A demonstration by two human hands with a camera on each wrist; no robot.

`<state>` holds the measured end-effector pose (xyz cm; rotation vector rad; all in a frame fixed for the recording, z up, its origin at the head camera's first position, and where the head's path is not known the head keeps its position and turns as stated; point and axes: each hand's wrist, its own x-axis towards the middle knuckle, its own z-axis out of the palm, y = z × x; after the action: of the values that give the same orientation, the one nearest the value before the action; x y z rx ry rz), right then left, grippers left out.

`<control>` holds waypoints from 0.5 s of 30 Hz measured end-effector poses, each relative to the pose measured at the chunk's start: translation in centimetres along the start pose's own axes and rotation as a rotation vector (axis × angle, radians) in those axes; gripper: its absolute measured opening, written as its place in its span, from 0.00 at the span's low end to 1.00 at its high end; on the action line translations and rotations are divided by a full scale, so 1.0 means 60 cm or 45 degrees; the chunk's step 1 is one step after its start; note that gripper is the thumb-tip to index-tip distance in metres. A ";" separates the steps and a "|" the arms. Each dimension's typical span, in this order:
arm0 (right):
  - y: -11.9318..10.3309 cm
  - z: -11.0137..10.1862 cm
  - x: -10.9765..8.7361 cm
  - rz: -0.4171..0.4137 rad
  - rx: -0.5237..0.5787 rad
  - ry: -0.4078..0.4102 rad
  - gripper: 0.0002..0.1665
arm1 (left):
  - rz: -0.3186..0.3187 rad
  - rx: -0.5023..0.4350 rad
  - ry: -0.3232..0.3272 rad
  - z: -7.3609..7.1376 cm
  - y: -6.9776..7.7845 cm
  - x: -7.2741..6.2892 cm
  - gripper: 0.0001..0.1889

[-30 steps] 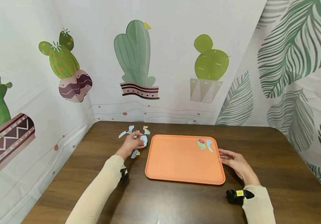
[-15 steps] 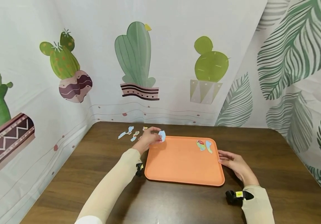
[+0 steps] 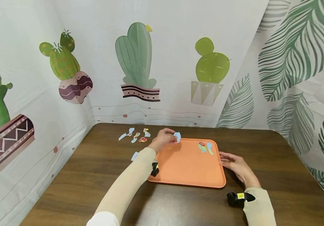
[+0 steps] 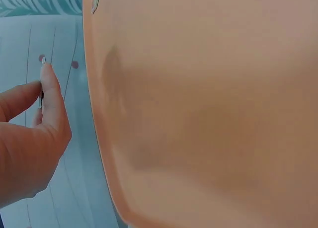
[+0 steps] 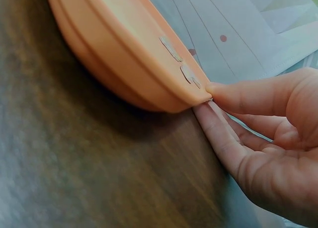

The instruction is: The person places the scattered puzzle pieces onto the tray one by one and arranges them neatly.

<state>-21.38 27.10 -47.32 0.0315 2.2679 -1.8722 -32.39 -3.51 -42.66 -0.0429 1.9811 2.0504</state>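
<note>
My left hand (image 3: pixel 164 138) pinches a light-blue irregular puzzle piece (image 3: pixel 177 137) between thumb and fingers, above the far edge of an orange tray (image 3: pixel 190 164). Edge-on, that piece is only a thin line in the left wrist view, where the left hand (image 4: pixel 37 143) is at the left. At the tray's right side, my right hand (image 3: pixel 239 168) grips the rim. The right wrist view has the thumb on top of the rim and a finger of the right hand (image 5: pixel 273 158) under it. Two pieces lie in the tray's far right corner: a red-and-green one (image 3: pixel 202 147) and a blue-and-green one (image 3: pixel 209 148).
Left of the tray, several loose pieces lie on the brown wooden table (image 3: pixel 88 175), among them a red one (image 3: pixel 143 139) and a pale-blue one (image 3: pixel 134 156) partly behind the left sleeve. A cactus-print cloth (image 3: pixel 173 62) hangs behind the table.
My left hand has carried the light-blue piece rightward, from among the loose pieces to above the tray's far edge. The right hand stays at the rim.
</note>
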 end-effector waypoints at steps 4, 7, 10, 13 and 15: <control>0.000 -0.002 0.000 -0.002 0.001 -0.001 0.35 | -0.038 0.006 -0.006 0.026 -0.003 0.007 0.16; 0.001 -0.003 -0.001 -0.008 0.003 -0.002 0.36 | -0.078 0.025 -0.011 0.043 -0.004 0.012 0.16; 0.003 -0.002 0.000 -0.013 0.008 -0.001 0.36 | -0.116 0.052 -0.013 0.057 -0.008 0.018 0.15; 0.005 -0.001 0.001 -0.021 0.000 -0.009 0.36 | -0.140 0.066 -0.018 0.068 -0.015 0.022 0.15; 0.007 -0.001 0.001 -0.015 0.008 0.000 0.36 | -0.145 0.078 -0.023 0.074 -0.020 0.023 0.15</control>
<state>-21.42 27.23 -47.73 0.0191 2.2677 -1.8851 -32.66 1.12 -43.89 -0.1207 1.9818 1.9122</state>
